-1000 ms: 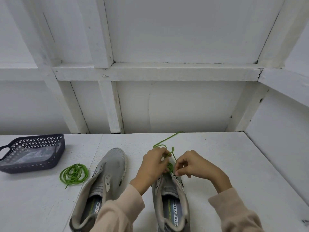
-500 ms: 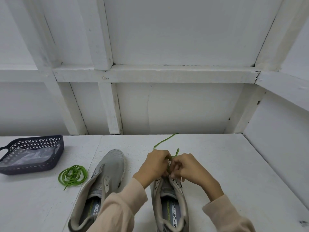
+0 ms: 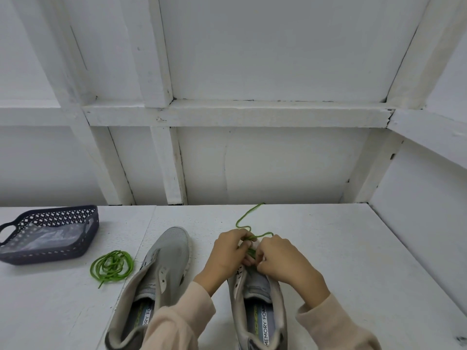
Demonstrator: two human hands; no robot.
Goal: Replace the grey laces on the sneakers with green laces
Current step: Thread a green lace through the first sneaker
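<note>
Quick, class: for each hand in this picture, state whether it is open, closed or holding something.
Left hand: closed, pinching the green lace over the sneaker.
Right hand: closed, pinching the same green lace.

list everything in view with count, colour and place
table: 1, white, under everything
left sneaker: 1, grey, on table, no lace
right sneaker: 1, grey, right of left sneaker
loose lace: 1, green, at right sneaker's front, tail on table
coiled lace: 1, green, left of left sneaker
basket: 1, dark blue, table's far left
plastic bag: 1, clear, inside basket
left hand: 1, pinching loose lace
right hand: 1, pinching loose lace
</note>
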